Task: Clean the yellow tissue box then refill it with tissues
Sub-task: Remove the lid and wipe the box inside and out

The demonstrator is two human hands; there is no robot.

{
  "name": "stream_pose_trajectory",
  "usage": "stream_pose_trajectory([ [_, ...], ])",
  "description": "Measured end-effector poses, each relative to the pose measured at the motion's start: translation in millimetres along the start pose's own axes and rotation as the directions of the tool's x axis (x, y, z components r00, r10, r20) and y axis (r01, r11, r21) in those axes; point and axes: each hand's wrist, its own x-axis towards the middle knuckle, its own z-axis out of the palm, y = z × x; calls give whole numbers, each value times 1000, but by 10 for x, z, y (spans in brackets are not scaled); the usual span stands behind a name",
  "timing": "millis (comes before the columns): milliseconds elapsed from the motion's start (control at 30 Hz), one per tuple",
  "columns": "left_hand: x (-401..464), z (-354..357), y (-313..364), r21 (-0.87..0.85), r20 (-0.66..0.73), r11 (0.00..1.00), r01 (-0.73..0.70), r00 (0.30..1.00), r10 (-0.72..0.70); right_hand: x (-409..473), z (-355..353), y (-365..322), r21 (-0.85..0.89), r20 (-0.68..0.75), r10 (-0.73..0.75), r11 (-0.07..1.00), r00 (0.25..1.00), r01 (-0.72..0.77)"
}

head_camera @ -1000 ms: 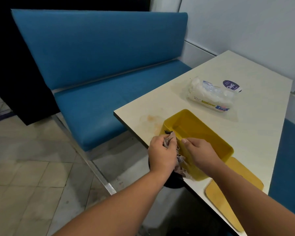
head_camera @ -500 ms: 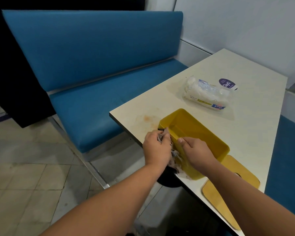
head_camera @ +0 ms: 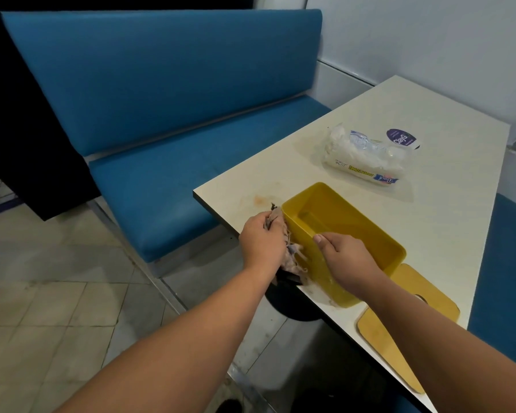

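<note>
While the left hand [head_camera: 261,239] bunches a frayed, greyish rag [head_camera: 292,257] in curled fingers and presses it against the near outer wall of the yellow tissue box [head_camera: 340,222], the right hand [head_camera: 344,260] grips the box's near rim, thumb along the edge. The box is a smooth, rounded plastic tub, open and empty, at the table [head_camera: 429,222] edge. A flat yellow lid [head_camera: 399,332] lies beside it; a crinkled clear tissue pack [head_camera: 367,158] sits farther back.
</note>
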Motion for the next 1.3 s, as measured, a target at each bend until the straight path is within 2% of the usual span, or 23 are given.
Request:
stream_pose_trajectory([
  [200, 49, -22, 11, 55, 22, 997, 55, 998, -56, -1, 9, -10, 1, -2, 2, 1000, 1000, -2],
  [333, 58, -4, 27, 20, 25, 1000, -8, 1000, 7, 5, 8, -16, -5, 3, 15, 1000, 1000, -15],
  [400, 61, 1, -5, 82, 30, 997, -2, 1000, -1, 6, 13, -13, -13, 4, 7, 1000, 1000, -7],
  [467, 122, -54, -25, 183, 88, 982, 52, 994, -69, 4, 10, -4, -16, -1, -3, 1000, 1000, 3],
  [567, 216, -245, 0, 416, 177, 909, 24, 978, -107, -2, 13, 6, -13, 3, -8, 1000, 1000, 8],
  [633, 234, -347, -7, 460, 176, 888, 30, 977, -124, 3, 17, 16, -16, 3, -8, 1000, 1000, 8],
  [800, 159, -293, -12, 435, 254, 900, 6, 959, -128, 9, 32, 41, -8, 11, -13, 1000, 1000, 13],
  [933, 28, -132, -52, 447, 219, 894, -34, 973, -73, 11, 39, 33, -8, 1, -24, 1000, 1000, 24],
  [1067, 24, -75, -44, 470, 202, 882, 29, 969, -139, 11, 41, 37, -18, -7, -31, 999, 999, 31],
  [1300, -40, -111, -51, 306, 157, 952, 29, 984, -81, 12, 30, 20, -17, 5, -25, 1000, 1000, 25],
])
